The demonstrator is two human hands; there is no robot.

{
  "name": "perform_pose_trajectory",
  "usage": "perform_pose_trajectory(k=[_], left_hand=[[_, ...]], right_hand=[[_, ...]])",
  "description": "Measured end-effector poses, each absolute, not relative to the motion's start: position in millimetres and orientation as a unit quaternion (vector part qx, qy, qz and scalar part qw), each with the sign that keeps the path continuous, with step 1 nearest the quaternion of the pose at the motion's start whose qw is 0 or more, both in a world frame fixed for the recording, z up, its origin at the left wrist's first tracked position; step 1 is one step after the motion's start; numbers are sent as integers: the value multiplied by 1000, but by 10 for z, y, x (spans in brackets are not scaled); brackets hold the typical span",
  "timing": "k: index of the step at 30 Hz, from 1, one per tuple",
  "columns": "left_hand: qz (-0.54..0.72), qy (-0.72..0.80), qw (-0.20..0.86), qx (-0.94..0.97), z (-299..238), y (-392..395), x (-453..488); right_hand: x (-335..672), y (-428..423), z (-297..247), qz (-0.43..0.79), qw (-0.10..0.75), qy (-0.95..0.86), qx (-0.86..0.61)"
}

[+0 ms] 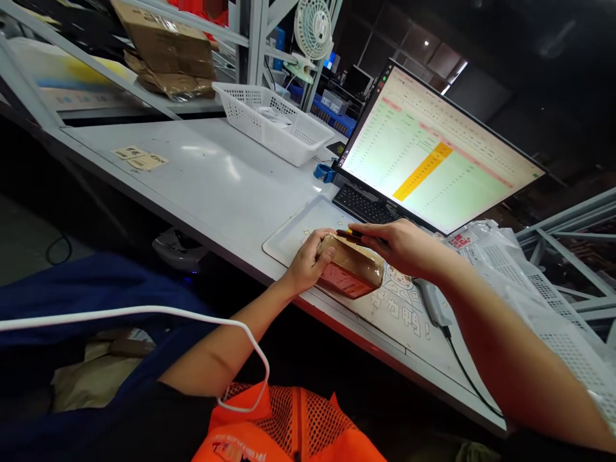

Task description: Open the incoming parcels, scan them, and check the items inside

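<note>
My left hand (307,264) grips one end of a small brown cardboard box (360,262), its thumb on the near side. Shiny clear tape covers the box's top, and its side facing me looks reddish. In my right hand (402,242) is a slim black and yellow utility knife (350,235), held against the box's far top edge; its blade is too small to make out. Both hands are over a printed desk mat (293,237) near the table's front edge.
A tilted monitor (433,147) stands behind a black keyboard (363,204). A handheld scanner (430,301) with a cable lies right of the box. Farther left sits a white basket (269,131). A white cable (144,310) hangs across the lower left, over a blue bag (183,289).
</note>
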State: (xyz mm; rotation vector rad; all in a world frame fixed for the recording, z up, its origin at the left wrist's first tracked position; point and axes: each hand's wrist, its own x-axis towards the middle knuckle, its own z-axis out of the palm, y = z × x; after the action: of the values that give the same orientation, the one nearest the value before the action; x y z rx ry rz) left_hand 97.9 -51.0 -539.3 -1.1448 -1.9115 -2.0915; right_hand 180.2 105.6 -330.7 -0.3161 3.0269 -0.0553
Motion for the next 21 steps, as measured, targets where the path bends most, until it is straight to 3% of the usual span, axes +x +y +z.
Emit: perform_pose_trajectory(k=[14, 21], left_hand=[[-739, -568, 4, -363, -5353, -510, 988], [-732, -586, -11, -349, -5300, -549, 1028]], right_hand=[[1695, 909, -3223, 114, 103, 981, -117], [1822, 1191, -3256, 89, 118, 982, -118]])
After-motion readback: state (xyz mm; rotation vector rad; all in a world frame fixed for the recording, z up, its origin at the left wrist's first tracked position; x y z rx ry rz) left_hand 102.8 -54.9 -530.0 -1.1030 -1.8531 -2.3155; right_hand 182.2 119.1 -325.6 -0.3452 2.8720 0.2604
